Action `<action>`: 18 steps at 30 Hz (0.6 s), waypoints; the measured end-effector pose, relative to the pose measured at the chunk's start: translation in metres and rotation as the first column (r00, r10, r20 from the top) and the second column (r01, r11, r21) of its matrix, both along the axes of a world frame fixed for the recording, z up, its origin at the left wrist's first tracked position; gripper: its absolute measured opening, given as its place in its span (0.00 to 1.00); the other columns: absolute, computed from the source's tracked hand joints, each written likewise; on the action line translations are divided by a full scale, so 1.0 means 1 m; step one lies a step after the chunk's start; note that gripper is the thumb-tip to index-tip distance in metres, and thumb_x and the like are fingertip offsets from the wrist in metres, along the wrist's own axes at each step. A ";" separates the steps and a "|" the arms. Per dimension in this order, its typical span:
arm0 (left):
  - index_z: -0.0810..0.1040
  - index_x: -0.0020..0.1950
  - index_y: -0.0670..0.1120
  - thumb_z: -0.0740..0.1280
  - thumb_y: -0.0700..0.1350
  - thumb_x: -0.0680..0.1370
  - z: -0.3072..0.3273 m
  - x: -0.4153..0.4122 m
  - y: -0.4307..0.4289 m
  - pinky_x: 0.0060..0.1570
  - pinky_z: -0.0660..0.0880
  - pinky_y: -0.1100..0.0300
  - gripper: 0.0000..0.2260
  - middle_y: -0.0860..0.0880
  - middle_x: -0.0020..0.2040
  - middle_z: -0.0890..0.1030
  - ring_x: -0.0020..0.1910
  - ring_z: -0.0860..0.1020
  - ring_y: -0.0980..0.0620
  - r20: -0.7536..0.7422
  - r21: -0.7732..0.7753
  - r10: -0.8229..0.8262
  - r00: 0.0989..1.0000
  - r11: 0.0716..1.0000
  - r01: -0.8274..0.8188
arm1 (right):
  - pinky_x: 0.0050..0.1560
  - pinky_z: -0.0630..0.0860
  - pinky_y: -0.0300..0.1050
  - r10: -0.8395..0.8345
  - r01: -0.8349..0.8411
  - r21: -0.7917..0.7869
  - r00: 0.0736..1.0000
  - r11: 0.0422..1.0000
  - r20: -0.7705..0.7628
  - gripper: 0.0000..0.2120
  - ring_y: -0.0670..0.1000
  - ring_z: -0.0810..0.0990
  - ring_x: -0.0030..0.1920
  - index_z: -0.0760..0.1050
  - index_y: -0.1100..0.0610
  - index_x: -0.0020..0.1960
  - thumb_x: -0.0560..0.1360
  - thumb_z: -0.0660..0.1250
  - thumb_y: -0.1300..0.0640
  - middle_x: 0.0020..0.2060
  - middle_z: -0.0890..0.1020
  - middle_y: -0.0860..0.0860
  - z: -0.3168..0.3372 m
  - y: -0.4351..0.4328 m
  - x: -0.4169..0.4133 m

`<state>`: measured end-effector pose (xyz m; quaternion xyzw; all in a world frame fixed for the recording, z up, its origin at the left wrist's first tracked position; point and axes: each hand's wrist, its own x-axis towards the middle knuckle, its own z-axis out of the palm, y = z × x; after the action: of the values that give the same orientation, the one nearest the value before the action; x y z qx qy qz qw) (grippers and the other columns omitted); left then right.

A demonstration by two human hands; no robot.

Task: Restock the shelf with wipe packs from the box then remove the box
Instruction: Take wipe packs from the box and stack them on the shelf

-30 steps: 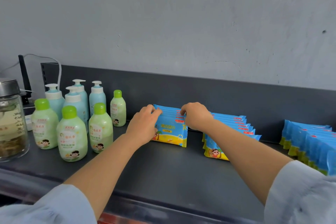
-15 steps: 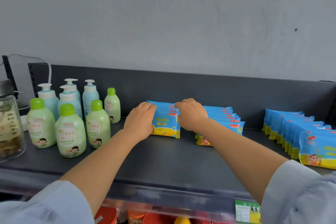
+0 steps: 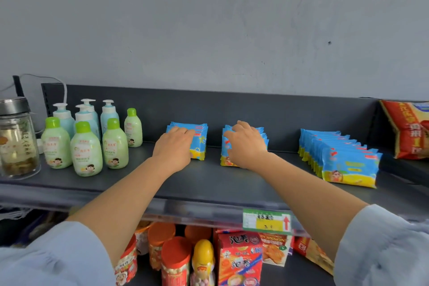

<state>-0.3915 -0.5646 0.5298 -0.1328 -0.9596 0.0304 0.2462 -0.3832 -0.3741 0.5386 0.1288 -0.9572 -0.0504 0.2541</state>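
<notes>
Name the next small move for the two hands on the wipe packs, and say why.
Probably press both rows back square and let go. The left hand lies on the left row, the right hand curls over the middle row; both rows are short beside the right row, so more packs seem needed.

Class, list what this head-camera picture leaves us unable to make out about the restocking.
The box: nowhere in the head view, outside the frame.
The left stack: front mostly covered by the left hand.
The middle stack: pack count hidden behind the right hand.
The price label: print too small and blurred.
The red bag: cut off by the right edge.
</notes>
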 end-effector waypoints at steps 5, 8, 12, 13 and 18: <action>0.68 0.67 0.46 0.68 0.48 0.76 -0.006 0.055 0.038 0.56 0.71 0.52 0.21 0.48 0.65 0.72 0.65 0.68 0.47 -0.010 0.028 0.034 0.999 0.999 -0.033 | 0.64 0.65 0.47 -0.011 0.010 0.033 1.000 0.999 0.024 0.17 0.56 0.65 0.67 0.72 0.54 0.64 0.75 0.62 0.55 0.60 0.74 0.54 -0.007 0.048 0.051; 0.67 0.69 0.46 0.68 0.48 0.77 -0.011 0.089 0.062 0.56 0.73 0.51 0.22 0.48 0.64 0.73 0.65 0.69 0.47 -0.019 0.034 0.037 0.999 0.999 -0.036 | 0.64 0.65 0.48 -0.020 0.018 0.045 0.999 0.999 0.044 0.18 0.56 0.65 0.67 0.72 0.54 0.64 0.75 0.63 0.55 0.61 0.73 0.54 -0.011 0.076 0.083; 0.66 0.71 0.46 0.68 0.48 0.77 -0.015 0.126 0.093 0.59 0.71 0.53 0.24 0.48 0.67 0.71 0.67 0.68 0.47 -0.031 0.042 0.008 0.999 0.999 -0.006 | 0.61 0.67 0.48 -0.043 0.040 0.057 0.998 0.998 0.053 0.17 0.56 0.67 0.64 0.72 0.55 0.62 0.74 0.64 0.55 0.57 0.74 0.54 -0.017 0.107 0.122; 0.66 0.70 0.46 0.68 0.48 0.77 -0.015 0.133 0.099 0.60 0.71 0.53 0.23 0.48 0.67 0.71 0.67 0.68 0.47 -0.032 0.036 -0.005 0.999 0.999 0.006 | 0.60 0.67 0.48 -0.051 0.049 0.055 0.997 0.997 0.049 0.17 0.56 0.67 0.63 0.72 0.55 0.62 0.74 0.64 0.55 0.56 0.74 0.54 -0.019 0.113 0.130; 0.67 0.69 0.46 0.67 0.48 0.77 -0.018 0.161 0.125 0.61 0.71 0.53 0.22 0.49 0.67 0.72 0.67 0.68 0.48 -0.038 0.033 -0.063 0.997 0.997 0.065 | 0.59 0.68 0.47 -0.110 0.109 0.025 0.992 0.994 0.055 0.17 0.55 0.68 0.62 0.71 0.55 0.63 0.75 0.64 0.55 0.57 0.74 0.54 -0.022 0.140 0.167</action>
<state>-0.2306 -0.4398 0.5118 -0.1587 -0.9506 0.0085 0.2668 -0.2159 -0.2346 0.5167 0.0802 -0.9691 -0.0710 0.2223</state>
